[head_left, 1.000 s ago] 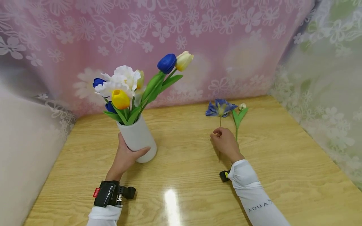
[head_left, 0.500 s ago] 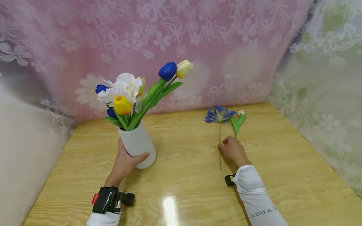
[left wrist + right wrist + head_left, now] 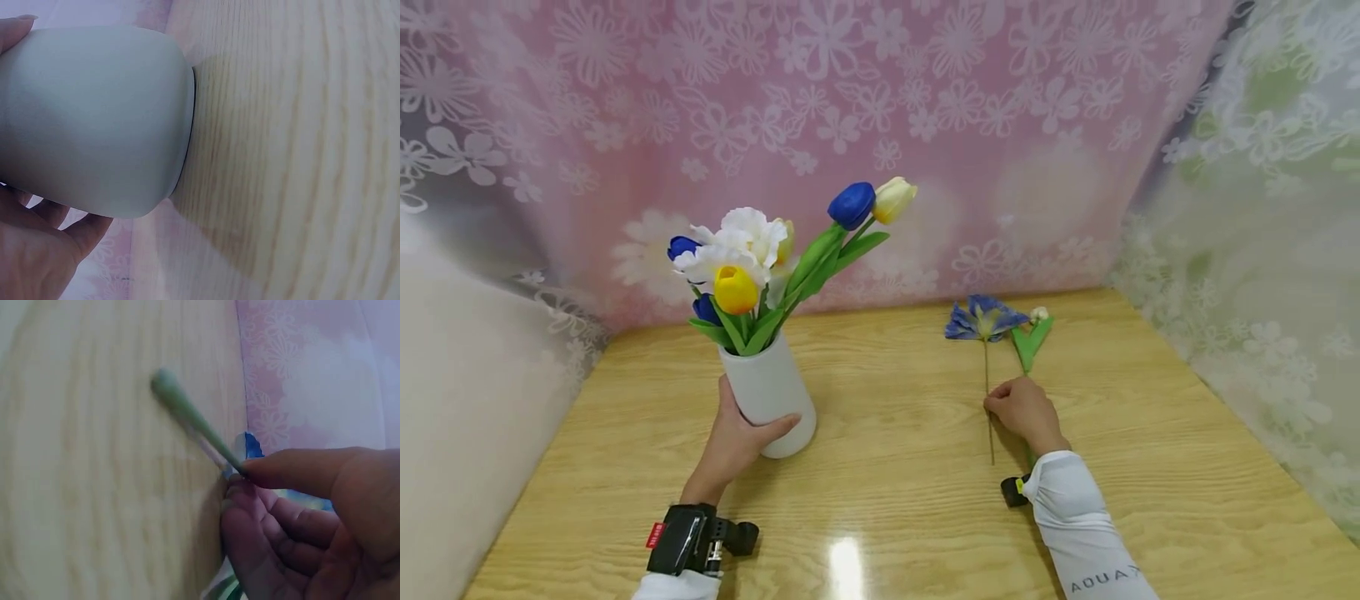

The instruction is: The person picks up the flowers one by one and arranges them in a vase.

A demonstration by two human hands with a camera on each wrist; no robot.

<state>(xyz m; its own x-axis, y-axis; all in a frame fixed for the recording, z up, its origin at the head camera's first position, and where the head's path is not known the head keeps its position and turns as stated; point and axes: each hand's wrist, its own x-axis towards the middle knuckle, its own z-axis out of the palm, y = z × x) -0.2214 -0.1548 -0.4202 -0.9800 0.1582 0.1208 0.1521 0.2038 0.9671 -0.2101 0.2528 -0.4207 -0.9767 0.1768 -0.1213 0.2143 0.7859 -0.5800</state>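
Note:
My left hand grips a white vase, thumb across its front and fingers round the far side. In the left wrist view the vase shows its base at the wood. White, yellow, cream and blue artificial flowers fill it, among them a yellow tulip and a blue tulip leaning right. My right hand pinches the thin stem of a blue open-petalled artificial flower between thumb and fingers. The stem's lower end sticks out past the fingertips in the right wrist view.
A small cream flower with green leaves lies right of the blue one, its stem partly hidden under my right hand. The wooden table meets a pink floral curtain behind and a pale green one at the right.
My right hand has gone from hovering over the blue flower's stem with loosely bent fingers to pinching it lower down. My left hand keeps its hold on the vase. The head view has tilted slightly up.

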